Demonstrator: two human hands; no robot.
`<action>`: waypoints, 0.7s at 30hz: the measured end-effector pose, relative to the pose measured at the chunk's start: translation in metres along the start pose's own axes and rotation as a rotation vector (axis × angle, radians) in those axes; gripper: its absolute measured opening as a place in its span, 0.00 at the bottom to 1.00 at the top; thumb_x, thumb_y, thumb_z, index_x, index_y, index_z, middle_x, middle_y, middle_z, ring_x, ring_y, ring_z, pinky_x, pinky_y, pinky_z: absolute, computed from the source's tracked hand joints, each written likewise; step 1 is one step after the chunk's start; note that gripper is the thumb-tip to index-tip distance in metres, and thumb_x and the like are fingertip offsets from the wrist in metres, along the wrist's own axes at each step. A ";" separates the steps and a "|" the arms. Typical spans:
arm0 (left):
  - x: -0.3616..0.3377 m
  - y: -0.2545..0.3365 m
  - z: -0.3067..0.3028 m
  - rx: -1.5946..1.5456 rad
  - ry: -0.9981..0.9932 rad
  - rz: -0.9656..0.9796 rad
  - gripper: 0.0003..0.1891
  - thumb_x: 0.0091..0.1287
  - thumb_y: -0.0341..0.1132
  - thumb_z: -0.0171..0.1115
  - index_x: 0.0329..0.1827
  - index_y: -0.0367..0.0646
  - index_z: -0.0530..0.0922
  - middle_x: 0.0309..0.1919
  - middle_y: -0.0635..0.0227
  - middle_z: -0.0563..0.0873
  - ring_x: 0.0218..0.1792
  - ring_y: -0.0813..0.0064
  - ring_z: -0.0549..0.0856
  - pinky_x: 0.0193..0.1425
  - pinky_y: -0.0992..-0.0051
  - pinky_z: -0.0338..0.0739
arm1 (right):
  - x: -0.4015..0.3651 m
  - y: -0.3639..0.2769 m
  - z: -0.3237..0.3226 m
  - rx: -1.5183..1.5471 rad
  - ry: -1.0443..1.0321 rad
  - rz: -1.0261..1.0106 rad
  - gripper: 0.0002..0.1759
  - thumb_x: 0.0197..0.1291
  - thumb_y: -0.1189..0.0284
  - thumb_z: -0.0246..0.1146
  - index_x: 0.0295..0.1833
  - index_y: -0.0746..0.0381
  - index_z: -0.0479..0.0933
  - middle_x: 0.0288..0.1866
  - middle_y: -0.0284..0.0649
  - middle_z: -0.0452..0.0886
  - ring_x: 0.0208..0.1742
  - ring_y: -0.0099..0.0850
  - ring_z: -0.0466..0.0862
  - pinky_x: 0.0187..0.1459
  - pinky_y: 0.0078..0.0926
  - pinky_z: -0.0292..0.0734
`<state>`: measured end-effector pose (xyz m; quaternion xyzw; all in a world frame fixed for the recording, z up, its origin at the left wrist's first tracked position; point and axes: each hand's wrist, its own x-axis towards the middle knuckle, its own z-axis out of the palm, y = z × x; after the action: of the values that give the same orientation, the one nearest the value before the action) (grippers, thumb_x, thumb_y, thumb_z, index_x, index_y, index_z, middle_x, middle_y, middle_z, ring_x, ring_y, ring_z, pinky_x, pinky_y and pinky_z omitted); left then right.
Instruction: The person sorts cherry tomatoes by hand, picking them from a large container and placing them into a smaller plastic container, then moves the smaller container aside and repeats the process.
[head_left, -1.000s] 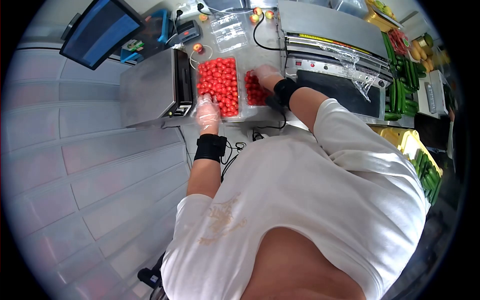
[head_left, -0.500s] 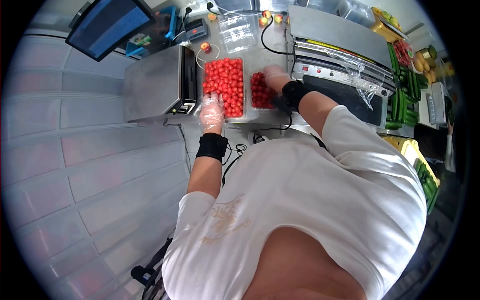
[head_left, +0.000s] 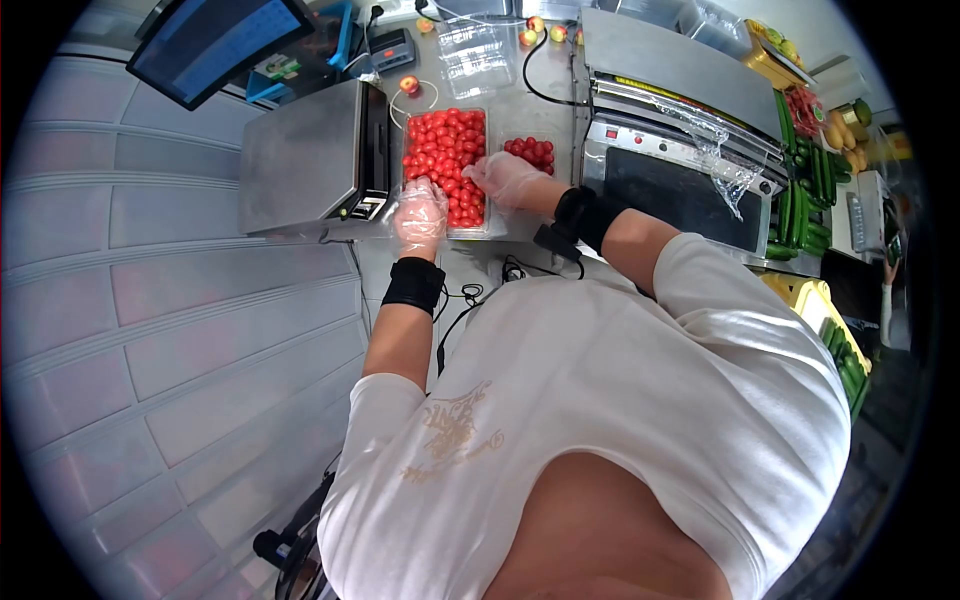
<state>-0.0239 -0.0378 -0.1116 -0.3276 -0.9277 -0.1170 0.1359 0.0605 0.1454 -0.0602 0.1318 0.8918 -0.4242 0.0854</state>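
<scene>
Many red cherry tomatoes (head_left: pixel 445 140) fill a clear rectangular tub (head_left: pixel 487 215) on the steel counter. My left hand (head_left: pixel 420 212), in a clear plastic glove, is at the tub's near left corner, its fingers curled in against the tomatoes. From the right, my right hand (head_left: pixel 508 182), also gloved, reaches over the tub's right edge. Its fingertips are drawn together and touch the tomatoes; what they pinch is too small to make out. Beyond that wrist, a second clear container with darker red cherry tomatoes (head_left: pixel 530 152) is partly covered by the hand.
A steel box-shaped machine (head_left: pixel 310 155) stands left of the tub. To the right is a film-wrapping machine (head_left: pixel 680 160) with loose film. Clear empty containers (head_left: pixel 475 60), a small grey device (head_left: pixel 392 48) and a peach (head_left: pixel 409 85) lie behind. Cucumbers (head_left: pixel 800 200) lie far right.
My right hand has moved left, from the second container to the tub's right edge, uncovering part of the darker tomatoes. My left hand stays at the tub's near left corner.
</scene>
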 end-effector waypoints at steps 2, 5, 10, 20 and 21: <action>-0.001 -0.004 0.004 0.053 0.070 0.100 0.11 0.68 0.44 0.60 0.36 0.46 0.76 0.33 0.59 0.82 0.30 0.58 0.86 0.30 0.61 0.82 | -0.011 -0.004 0.008 -0.125 -0.003 -0.141 0.21 0.73 0.56 0.55 0.44 0.66 0.79 0.38 0.54 0.82 0.41 0.51 0.81 0.46 0.41 0.75; -0.001 -0.006 0.015 0.102 -0.019 0.068 0.12 0.69 0.46 0.59 0.36 0.47 0.75 0.31 0.60 0.82 0.30 0.58 0.86 0.29 0.60 0.81 | -0.010 -0.007 0.025 -0.553 -0.053 -0.359 0.13 0.68 0.69 0.51 0.52 0.56 0.79 0.48 0.47 0.80 0.52 0.44 0.81 0.50 0.35 0.78; 0.001 -0.006 0.007 0.009 -0.063 0.115 0.12 0.70 0.46 0.59 0.37 0.47 0.75 0.30 0.59 0.82 0.31 0.56 0.85 0.31 0.58 0.81 | 0.004 0.003 0.055 -0.758 0.061 -0.619 0.13 0.67 0.69 0.53 0.52 0.58 0.79 0.50 0.48 0.80 0.50 0.44 0.82 0.49 0.36 0.79; 0.001 0.001 -0.004 -0.019 -0.257 -0.038 0.13 0.69 0.47 0.59 0.45 0.47 0.77 0.37 0.54 0.86 0.39 0.48 0.86 0.39 0.52 0.80 | 0.003 0.002 0.078 -0.440 0.080 -0.229 0.13 0.64 0.72 0.56 0.53 0.64 0.76 0.53 0.49 0.78 0.50 0.45 0.84 0.47 0.39 0.83; 0.002 0.002 -0.004 -0.020 -0.262 -0.037 0.13 0.69 0.47 0.59 0.45 0.47 0.77 0.37 0.54 0.86 0.39 0.48 0.86 0.39 0.52 0.80 | 0.000 -0.002 0.075 -0.437 0.078 -0.225 0.13 0.64 0.72 0.56 0.53 0.64 0.76 0.53 0.49 0.78 0.50 0.45 0.84 0.47 0.39 0.83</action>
<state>-0.0236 -0.0363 -0.1064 -0.3244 -0.9421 -0.0848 0.0082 0.0629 0.0856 -0.1062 0.0262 0.9741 -0.2225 0.0295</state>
